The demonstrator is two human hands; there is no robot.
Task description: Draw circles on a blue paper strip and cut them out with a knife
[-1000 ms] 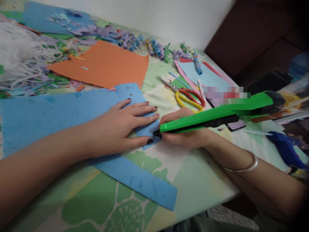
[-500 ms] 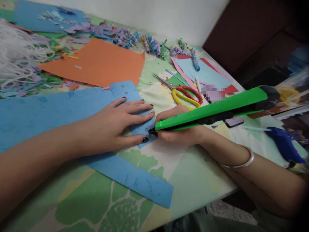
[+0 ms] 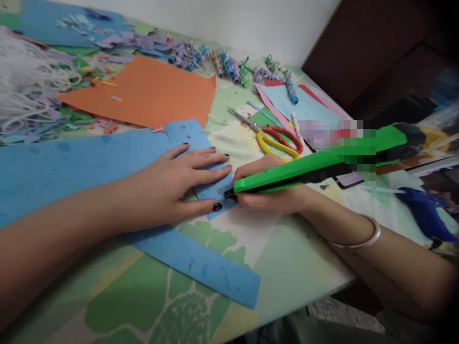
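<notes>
My left hand (image 3: 182, 177) lies flat with its fingers spread, pressing on a blue paper strip (image 3: 186, 129) that has small grey round spots near both ends. My right hand (image 3: 267, 191) grips a green box cutter (image 3: 322, 160) like a pen, its black tip just right of a spot near the strip's lower end. Whether the tip cuts into the paper cannot be made out. Under my left forearm is a large blue sheet (image 3: 79, 162). A second blue strip (image 3: 208, 267) sticks out below my left hand.
Scissors (image 3: 276, 138) with red and yellow handles lie beyond my right hand. Behind are an orange sheet (image 3: 154, 91), curled paper rolls (image 3: 225, 67), coloured sheets (image 3: 301, 100), white cord (image 3: 28, 81) and paper scraps. A blue glue gun (image 3: 426, 212) lies at the right.
The box cutter's tip has shifted slightly right, away from the nearby spot. My left hand keeps its place on the strip. The whole view has moved a little.
</notes>
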